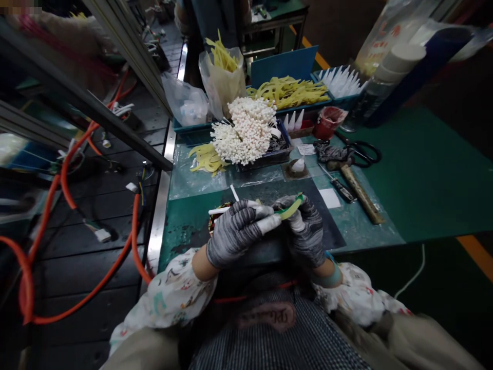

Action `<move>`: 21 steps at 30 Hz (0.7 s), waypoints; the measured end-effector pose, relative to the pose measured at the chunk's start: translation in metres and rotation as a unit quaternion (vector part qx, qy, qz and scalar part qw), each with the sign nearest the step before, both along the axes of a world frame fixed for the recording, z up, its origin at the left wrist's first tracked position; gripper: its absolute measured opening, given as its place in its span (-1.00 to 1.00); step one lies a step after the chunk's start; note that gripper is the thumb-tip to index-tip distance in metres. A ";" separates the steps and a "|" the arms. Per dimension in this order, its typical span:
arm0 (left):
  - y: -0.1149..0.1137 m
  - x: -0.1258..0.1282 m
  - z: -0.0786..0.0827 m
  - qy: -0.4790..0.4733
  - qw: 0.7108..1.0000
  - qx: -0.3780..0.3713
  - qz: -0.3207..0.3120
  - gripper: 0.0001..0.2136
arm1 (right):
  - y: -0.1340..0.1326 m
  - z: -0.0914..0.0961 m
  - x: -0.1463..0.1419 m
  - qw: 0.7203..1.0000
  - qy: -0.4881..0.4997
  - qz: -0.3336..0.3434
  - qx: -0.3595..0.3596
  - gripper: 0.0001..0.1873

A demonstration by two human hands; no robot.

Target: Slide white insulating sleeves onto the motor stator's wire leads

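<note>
The green table (423, 174) is the biggest thing here, and it spreads out far beyond the hands. Well behind the hands sit blue trays (283, 67), and one holds a heap of yellow strips (290, 91). A clear bag (222, 77) with more yellow strips stands to the left of that tray. Closer to the hands, but still well apart, is a big bunch of white-tipped sticks (246, 131). Off to the right of the hands lie a hammer (356, 187), black scissors (364, 152) and a small red cup (327, 122). Far off to the left, an orange cable (69, 169) loops over the dark floor.

Both hands wear grey striped gloves. The left hand (235, 231) is curled shut around a white stick (221, 210), and its fingers press on the end of a small green and yellow strip (290, 207). The right hand (306, 231) is closed on that same strip from the other side, so the strip sits right between the two hands, just above the table edge. Something round and dark is tucked under the left hand, but it is too hidden to tell what it is.
</note>
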State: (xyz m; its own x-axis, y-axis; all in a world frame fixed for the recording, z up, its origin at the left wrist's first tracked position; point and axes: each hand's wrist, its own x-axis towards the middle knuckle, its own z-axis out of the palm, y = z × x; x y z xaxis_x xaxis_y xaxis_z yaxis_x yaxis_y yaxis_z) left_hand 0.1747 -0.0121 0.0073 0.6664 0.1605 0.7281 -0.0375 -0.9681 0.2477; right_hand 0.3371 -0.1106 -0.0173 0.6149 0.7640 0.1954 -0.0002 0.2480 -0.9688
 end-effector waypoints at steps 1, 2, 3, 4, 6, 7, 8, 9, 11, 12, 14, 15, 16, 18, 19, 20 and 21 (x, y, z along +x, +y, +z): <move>0.000 -0.001 0.002 0.008 1.000 -0.003 0.007 -0.77 | 0.001 -0.001 0.001 1.000 0.003 0.004 0.000 -0.50; -0.001 -0.002 0.003 0.014 1.000 -0.010 0.016 -0.78 | 0.001 -0.002 0.001 1.000 0.004 0.009 -0.001 -0.51; -0.002 -0.002 0.005 0.018 0.999 -0.019 0.024 -0.78 | 0.002 -0.004 0.002 1.000 0.002 0.012 0.000 -0.52; -0.003 -0.002 0.007 0.022 0.999 -0.030 0.033 -0.78 | 0.002 -0.006 0.002 1.000 -0.001 0.013 0.002 -0.53; -0.006 -0.003 0.011 0.033 0.997 -0.049 0.048 -0.79 | 0.002 -0.009 0.003 1.000 -0.006 0.011 0.009 -0.55; -0.007 -0.004 0.012 0.036 0.997 -0.052 0.051 -0.80 | 0.002 -0.010 0.003 1.000 -0.005 0.010 0.017 -0.56; -0.008 -0.005 0.013 0.036 0.997 -0.049 0.052 -0.80 | 0.001 -0.011 0.003 1.000 -0.003 0.012 0.028 -0.58; -0.010 -0.006 0.014 0.035 0.997 -0.043 0.052 -0.80 | 0.000 -0.010 0.002 0.999 -0.001 0.021 0.039 -0.61; -0.012 -0.008 0.014 0.031 0.998 -0.026 0.045 -0.78 | -0.004 -0.009 0.000 0.997 0.002 0.045 0.070 -0.70; -0.013 -0.010 0.013 0.030 0.998 -0.020 0.042 -0.78 | -0.006 -0.009 -0.001 0.995 0.002 0.054 0.086 -0.74; -0.015 -0.013 0.009 0.035 0.999 -0.014 0.029 -0.75 | -0.010 -0.008 -0.002 0.993 -0.001 0.059 0.100 -0.78; -0.016 -0.014 0.007 0.037 0.999 -0.014 0.019 -0.73 | -0.012 -0.009 -0.002 0.994 -0.006 0.056 0.098 -0.79; -0.017 -0.015 0.006 0.035 0.999 -0.016 0.008 -0.72 | -0.013 -0.010 -0.002 0.994 -0.014 0.053 0.092 -0.81; -0.018 -0.018 0.005 0.011 0.999 -0.051 0.007 -0.75 | -0.016 -0.012 -0.002 0.994 -0.040 0.055 0.083 -0.86; -0.019 -0.019 0.007 -0.010 0.996 -0.088 0.016 -0.78 | -0.016 -0.012 -0.002 0.993 -0.059 0.062 0.087 -0.87; -0.020 -0.020 0.009 -0.035 0.989 -0.139 0.029 -0.80 | -0.017 -0.012 -0.002 0.990 -0.081 0.070 0.095 -0.87; -0.021 -0.020 0.013 -0.055 0.978 -0.198 0.039 -0.78 | -0.017 -0.012 -0.002 0.986 -0.106 0.078 0.105 -0.87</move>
